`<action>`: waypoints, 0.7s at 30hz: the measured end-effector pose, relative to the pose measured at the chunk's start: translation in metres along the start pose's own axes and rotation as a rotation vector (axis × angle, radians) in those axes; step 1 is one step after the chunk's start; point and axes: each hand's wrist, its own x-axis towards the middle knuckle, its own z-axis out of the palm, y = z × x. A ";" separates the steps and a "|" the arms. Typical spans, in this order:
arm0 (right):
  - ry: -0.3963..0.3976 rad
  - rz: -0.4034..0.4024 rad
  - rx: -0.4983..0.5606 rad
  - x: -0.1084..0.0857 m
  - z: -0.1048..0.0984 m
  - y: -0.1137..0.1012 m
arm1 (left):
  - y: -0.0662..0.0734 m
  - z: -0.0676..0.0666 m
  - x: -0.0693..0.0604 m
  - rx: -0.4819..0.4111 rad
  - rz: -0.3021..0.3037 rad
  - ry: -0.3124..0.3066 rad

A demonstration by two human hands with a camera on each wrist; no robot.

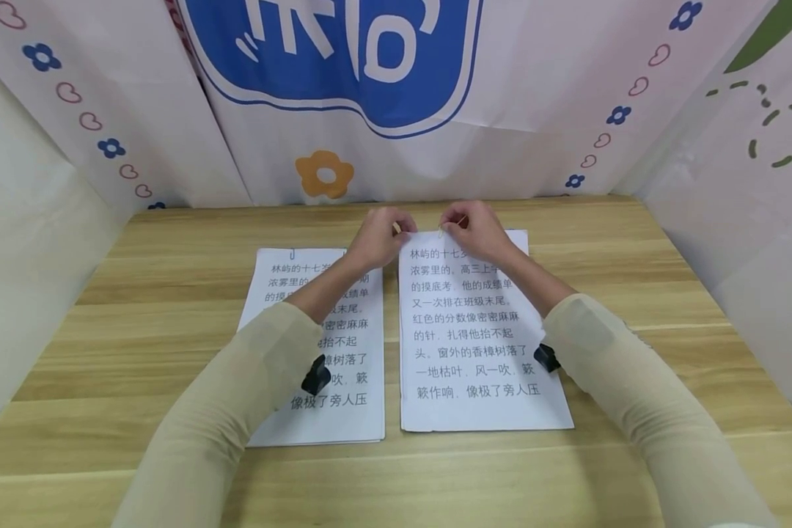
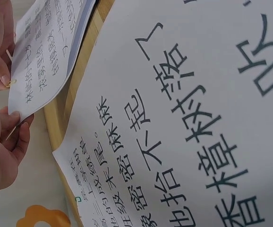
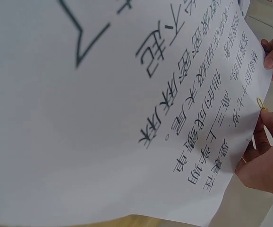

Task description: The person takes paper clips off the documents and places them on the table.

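A stack of printed sheets (image 1: 468, 330) lies right of centre, its top edge lifted in the left wrist view. The left hand (image 1: 383, 238) pinches its top left corner between thumb and fingers, also plain in the left wrist view (image 2: 4, 146). At the top edge, the right hand (image 1: 478, 231) pinches a yellow paper clip (image 3: 260, 103), which sits over the paper's edge in the right wrist view. Beside it lies a second printed stack (image 1: 317, 433) under the left forearm, with a clip (image 1: 292, 254) on its top edge and a green clip (image 2: 78, 199) in the left wrist view.
The stacks rest on a wooden table (image 1: 396, 484). Behind it hangs a white cloth (image 1: 501, 161) with a blue sign print and an orange flower. Pale walls stand at both sides. A narrow strip of wood separates the two stacks.
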 end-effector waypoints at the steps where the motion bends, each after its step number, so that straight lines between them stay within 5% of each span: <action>1: 0.002 0.001 0.001 0.000 0.000 0.000 | 0.000 0.000 0.000 -0.001 0.001 0.002; 21: 0.033 -0.006 0.019 0.001 0.005 0.002 | -0.002 -0.002 -0.002 0.001 0.008 0.018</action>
